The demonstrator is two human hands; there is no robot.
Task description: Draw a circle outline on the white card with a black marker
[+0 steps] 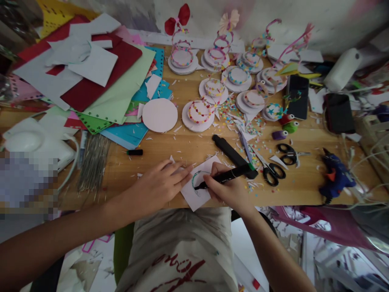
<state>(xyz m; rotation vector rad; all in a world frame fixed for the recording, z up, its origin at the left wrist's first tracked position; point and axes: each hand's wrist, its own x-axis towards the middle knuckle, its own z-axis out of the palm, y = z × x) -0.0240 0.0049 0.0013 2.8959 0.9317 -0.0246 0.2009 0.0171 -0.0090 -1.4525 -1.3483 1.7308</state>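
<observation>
My right hand (226,186) grips a black marker (232,174) with a green end, its tip down on a small white piece of card (194,200). A curved green line runs across that card, close to the tip. With fingers stretched out flat, my left hand (161,182) rests at the card's left edge. The marker's black cap (134,152) lies on the wooden table, beyond my left hand. Just past my right hand is a long black bar-shaped tool (231,152). White-and-black scissors (272,170) lie to its right.
Several white discs with beaded wire spirals (199,115) stand at the back, beside a plain white disc (160,115). Coloured sheets (133,89) are piled at left, near a wire bundle (92,162). A blue glue gun (337,174), small black scissors (288,154) and phones (338,113) lie right.
</observation>
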